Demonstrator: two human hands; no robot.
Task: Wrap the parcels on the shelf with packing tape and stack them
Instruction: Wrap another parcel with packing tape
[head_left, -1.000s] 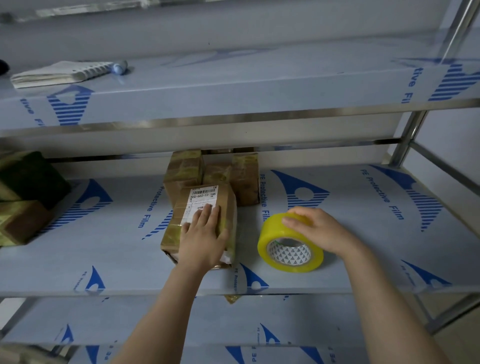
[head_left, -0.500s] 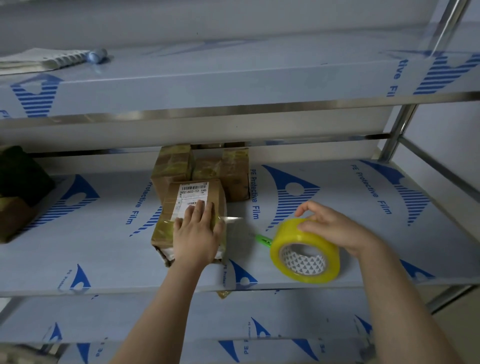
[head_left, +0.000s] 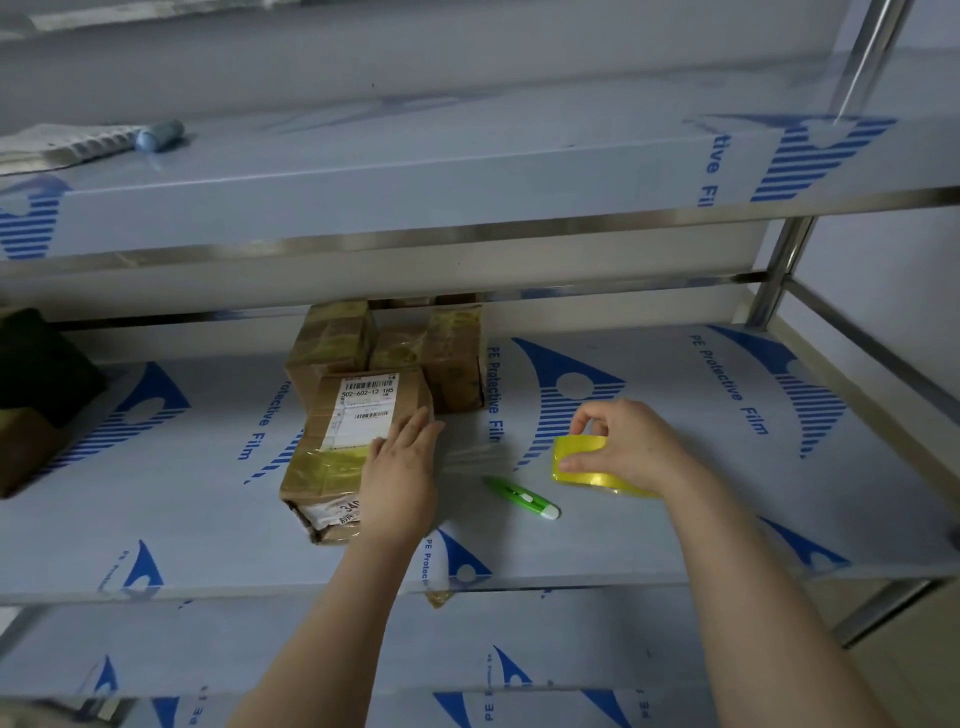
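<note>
On the middle shelf (head_left: 727, 493) a labelled cardboard parcel (head_left: 358, 415) lies left of centre. The left hand (head_left: 400, 478) lies flat on its near right edge, fingers straight, its grip open and round nothing, seemingly pinning the tape end and steadying the box. At 3 o'clock from the parcel, well apart, the right hand (head_left: 623, 447) has its grip curled round a roll of yellow packing tape (head_left: 584, 462). A strip of clear tape (head_left: 470, 453) stretches from roll to parcel, likely kept taut for wrapping. A green cutter (head_left: 522, 498) lies between the hands, within reach. Wrapped parcels (head_left: 395, 348) stand at 12 o'clock, just behind
</note>
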